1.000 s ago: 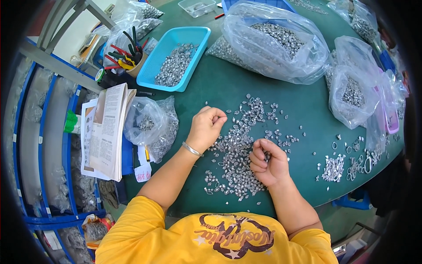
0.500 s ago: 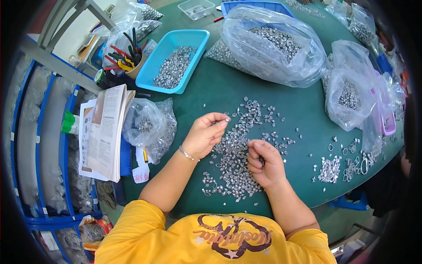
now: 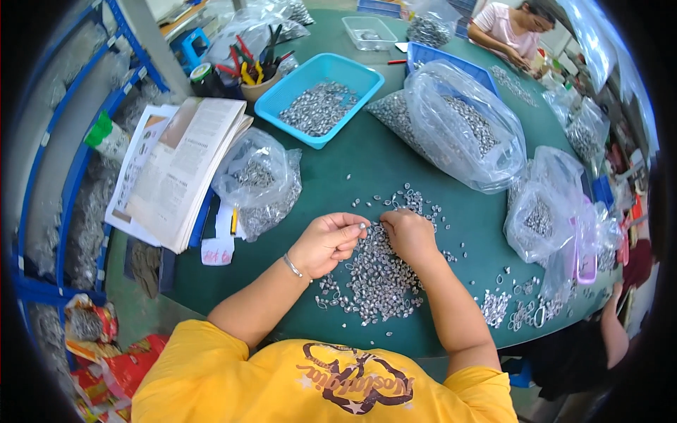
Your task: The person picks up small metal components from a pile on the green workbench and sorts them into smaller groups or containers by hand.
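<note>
A loose pile of small silver-grey metal pieces (image 3: 374, 285), many oval or ring-like, lies in front of me on the green table. At its left edge my left hand (image 3: 326, 247) is closed, pinching one small shiny metal piece (image 3: 362, 226) between thumb and forefinger. My right hand (image 3: 410, 238) is over the far part of the pile, its back turned up and its fingers bent together. Those fingertips are mostly hidden, so what they hold, if anything, I cannot make out. The hands are close together but apart.
A turquoise basket (image 3: 319, 137) of metal pieces stands beyond. Large clear bags (image 3: 462, 84) of parts lie far right. To the left are a newspaper stack (image 3: 180, 166), a bag of parts (image 3: 271, 211) and a pot of pliers (image 3: 262, 88). Another person (image 3: 509, 35) sits at the far right.
My right hand has moved from the pile's right side to its far part, nearer my left hand. The left still pinches a small piece. The view has shifted, bringing another person into sight.
</note>
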A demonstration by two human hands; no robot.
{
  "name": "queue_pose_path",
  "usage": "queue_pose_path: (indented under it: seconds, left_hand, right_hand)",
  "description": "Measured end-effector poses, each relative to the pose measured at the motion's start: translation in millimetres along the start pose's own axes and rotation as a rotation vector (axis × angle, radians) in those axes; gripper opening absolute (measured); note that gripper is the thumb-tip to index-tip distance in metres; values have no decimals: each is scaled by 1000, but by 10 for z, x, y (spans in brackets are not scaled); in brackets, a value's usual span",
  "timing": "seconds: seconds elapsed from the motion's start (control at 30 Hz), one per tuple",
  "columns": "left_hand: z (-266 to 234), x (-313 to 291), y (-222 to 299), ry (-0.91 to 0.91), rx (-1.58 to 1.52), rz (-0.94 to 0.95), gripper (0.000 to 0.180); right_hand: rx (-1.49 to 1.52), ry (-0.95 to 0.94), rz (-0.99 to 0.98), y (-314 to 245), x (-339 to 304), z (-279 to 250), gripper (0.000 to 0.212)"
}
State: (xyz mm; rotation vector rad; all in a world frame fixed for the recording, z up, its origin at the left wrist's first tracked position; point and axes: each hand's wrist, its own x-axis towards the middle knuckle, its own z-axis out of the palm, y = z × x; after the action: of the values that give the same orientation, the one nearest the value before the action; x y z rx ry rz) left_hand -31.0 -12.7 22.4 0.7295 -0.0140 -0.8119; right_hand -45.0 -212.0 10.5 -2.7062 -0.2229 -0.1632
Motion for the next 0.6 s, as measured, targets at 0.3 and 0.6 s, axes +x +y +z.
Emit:
queue_pose_path:
  seconds: [0.3,0.6]
  left_hand:
    - [-122,-24,-28,29,-148,24,13]
    - [-154,73,131,236,92,64,14]
  right_hand:
    - [1370,-162,588,-79,-229,-143,7]
    - [1832,-209,270,143,-447,-64,11]
